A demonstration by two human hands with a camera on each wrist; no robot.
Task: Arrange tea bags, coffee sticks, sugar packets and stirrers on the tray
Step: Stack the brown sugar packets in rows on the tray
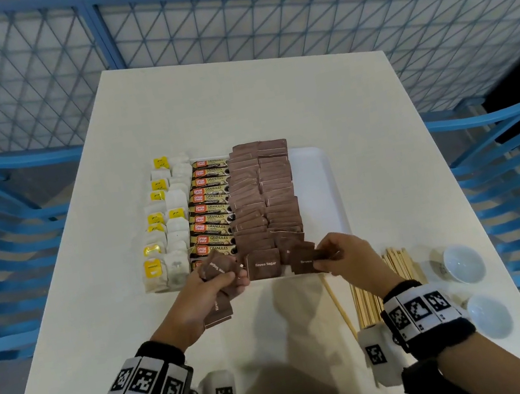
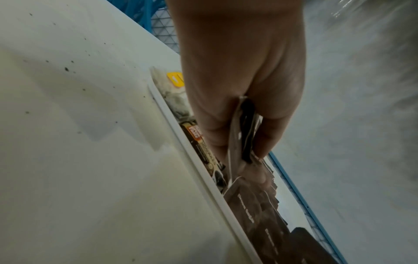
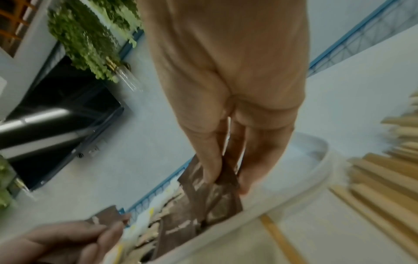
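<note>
Left grip (image 1: 210,286) clutching sugar packets (image 2: 245,132), right grip (image 1: 341,252) pinching one packet (image 3: 222,178), stirrers (image 1: 371,302) blurred in wrist view

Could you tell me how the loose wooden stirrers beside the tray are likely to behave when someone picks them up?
The wooden stirrers look thin, flat and straight, so probably stiff and very light. They lie in a loose pile on the table, one stick apart, so a grab would likely scatter some. Flat sides suggest they slide, not roll.
</note>
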